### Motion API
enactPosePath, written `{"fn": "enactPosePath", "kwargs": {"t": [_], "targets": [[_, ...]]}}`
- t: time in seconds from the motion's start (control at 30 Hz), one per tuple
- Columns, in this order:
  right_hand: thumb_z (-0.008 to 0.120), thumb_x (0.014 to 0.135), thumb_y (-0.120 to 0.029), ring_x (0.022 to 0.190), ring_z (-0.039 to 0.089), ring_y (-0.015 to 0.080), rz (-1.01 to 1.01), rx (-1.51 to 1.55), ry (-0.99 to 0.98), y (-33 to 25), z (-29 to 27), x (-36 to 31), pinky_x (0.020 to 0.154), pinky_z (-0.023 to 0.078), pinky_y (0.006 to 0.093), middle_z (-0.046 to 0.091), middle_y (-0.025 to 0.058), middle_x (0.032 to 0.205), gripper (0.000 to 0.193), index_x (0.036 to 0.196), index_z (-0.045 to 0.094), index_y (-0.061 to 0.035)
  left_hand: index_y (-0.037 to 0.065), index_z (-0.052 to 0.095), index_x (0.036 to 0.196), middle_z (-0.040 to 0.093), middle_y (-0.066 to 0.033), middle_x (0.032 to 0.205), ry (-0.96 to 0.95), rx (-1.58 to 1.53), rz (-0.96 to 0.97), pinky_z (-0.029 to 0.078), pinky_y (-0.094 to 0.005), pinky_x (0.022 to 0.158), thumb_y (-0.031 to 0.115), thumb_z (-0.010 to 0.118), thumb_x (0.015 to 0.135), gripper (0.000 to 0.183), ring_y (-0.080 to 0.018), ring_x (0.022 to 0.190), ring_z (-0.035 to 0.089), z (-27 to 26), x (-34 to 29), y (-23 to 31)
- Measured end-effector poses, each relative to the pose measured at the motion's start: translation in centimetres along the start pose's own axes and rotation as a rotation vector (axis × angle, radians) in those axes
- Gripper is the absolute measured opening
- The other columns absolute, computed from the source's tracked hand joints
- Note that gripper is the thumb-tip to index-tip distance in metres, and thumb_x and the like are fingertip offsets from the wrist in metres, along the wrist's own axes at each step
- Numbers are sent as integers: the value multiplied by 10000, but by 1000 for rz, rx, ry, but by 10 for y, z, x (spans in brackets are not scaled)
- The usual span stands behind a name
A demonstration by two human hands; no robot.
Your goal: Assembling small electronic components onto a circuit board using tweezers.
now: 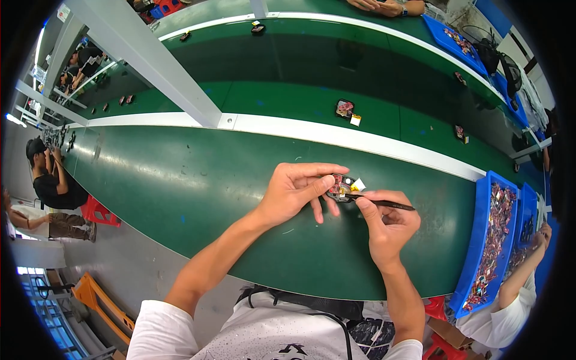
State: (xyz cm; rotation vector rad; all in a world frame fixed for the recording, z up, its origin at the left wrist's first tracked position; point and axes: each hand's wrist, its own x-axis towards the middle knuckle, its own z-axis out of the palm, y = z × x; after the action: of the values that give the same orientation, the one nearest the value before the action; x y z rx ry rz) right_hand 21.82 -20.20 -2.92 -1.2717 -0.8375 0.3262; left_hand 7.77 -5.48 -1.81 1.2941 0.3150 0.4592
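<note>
Between the thumb and fingers of my left hand (295, 191) is a small black device housing (341, 187) with a red circuit board inside. A white and yellow tab sticks out at its right side. My right hand (389, 221) pinches a thin black tool (390, 204), which looks like tweezers or a pick. The tool's tip reaches the lower right part of the housing, where the fine detail is too small to make out. Both hands are above the green table (252, 162).
A long blue bin (461, 288) of small coloured parts stands at the table's right end. Beyond a white rail (312, 135), a green belt carries similar housings (344, 108). A white post (150, 66) rises left of centre. Co-workers sit at left and right.
</note>
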Motion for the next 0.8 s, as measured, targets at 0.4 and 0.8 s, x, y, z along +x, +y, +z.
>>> {"fn": "enactPosePath", "kwargs": {"t": [0.4, 0.8], "targets": [[813, 809, 23, 543, 523, 23, -75, -77, -19, 1, 2, -2, 469, 348, 176, 750, 60, 803, 95, 871, 740, 19, -93, 614, 1286, 721, -205, 1000, 39, 27, 43, 607, -277, 513, 84, 531, 1040, 315, -240, 736, 745, 4, -2, -2], [813, 808, 15, 529, 514, 29, -173, -118, -58, 1, 5, 1, 460, 341, 182, 750, 62, 792, 88, 862, 745, 4, -94, 623, 1272, 730, -190, 968, 54, 33, -9, 604, -281, 538, 49, 575, 1013, 300, -216, 719, 734, 2, -3, 0]]}}
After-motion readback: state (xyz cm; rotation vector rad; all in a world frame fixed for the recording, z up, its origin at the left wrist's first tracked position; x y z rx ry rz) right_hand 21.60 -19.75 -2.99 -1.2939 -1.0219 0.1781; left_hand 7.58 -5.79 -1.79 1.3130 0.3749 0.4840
